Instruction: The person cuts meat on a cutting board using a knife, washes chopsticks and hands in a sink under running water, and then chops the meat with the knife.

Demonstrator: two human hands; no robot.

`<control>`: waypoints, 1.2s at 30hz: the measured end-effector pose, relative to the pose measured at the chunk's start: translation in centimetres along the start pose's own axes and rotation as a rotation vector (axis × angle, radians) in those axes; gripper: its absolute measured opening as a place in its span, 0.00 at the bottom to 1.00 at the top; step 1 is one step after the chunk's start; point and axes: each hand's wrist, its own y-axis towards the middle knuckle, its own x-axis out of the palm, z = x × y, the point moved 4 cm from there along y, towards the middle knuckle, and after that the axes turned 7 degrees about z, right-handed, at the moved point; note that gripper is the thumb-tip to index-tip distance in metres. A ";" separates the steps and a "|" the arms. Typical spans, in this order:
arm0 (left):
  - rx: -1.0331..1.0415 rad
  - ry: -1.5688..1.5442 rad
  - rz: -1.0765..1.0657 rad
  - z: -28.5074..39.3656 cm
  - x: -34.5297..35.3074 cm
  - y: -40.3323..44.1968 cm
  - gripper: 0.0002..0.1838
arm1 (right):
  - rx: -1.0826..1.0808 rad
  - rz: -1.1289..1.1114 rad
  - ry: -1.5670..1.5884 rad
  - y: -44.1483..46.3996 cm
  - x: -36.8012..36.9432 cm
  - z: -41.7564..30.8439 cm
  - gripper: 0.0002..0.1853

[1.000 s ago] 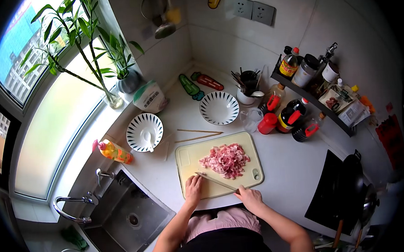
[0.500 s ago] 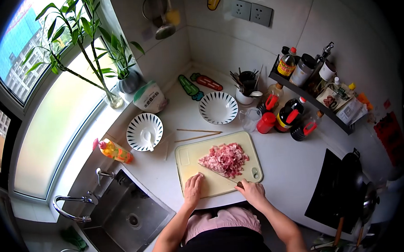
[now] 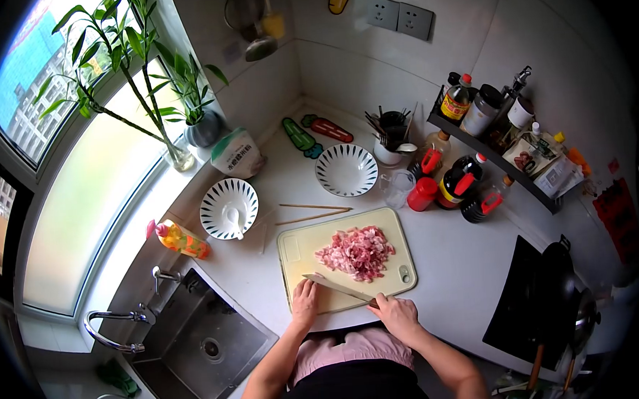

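The right hand (image 3: 396, 317) is closed around the handle of the knife (image 3: 338, 288), at the near edge of the board, a grip that probably lets it steer the whole blade from the heel. The left hand (image 3: 305, 303) lies on the board's near left part, fingers bent and close together, their tips just beside the knife's point; whether they pinch a scrap or only press down, I cannot tell. Set there, it likely steadies the board while leaving the middle free. The blade slants between the left hand and the chopped meat (image 3: 357, 254), which sits in a loose heap at the middle right of the cutting board (image 3: 297, 245), beyond the edge and apart from the left fingers. The board lies on the desk (image 3: 446, 279) right before the person, presumably so both forearms reach it easily. Just past its far edge rest two chopsticks (image 3: 313, 217), meeting at their right ends. Farther out stand two striped bowls, the left one (image 3: 212, 212) with a white spoon (image 3: 233, 219) in it, the other (image 3: 347, 170) bare inside; both seem placed within reach yet out of the knife's way.
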 end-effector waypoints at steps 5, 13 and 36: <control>0.006 0.007 -0.006 0.0 0.0 0.0 0.23 | -0.009 -0.008 0.083 2.8 5.4 -2.1 0.19; 0.015 -0.011 -0.021 -0.1 0.4 -0.1 0.24 | 0.049 -0.092 0.104 0.1 3.3 -0.1 0.18; 0.009 0.016 0.052 1.4 -1.9 0.5 0.26 | 0.236 0.003 0.191 -0.8 2.3 5.0 0.23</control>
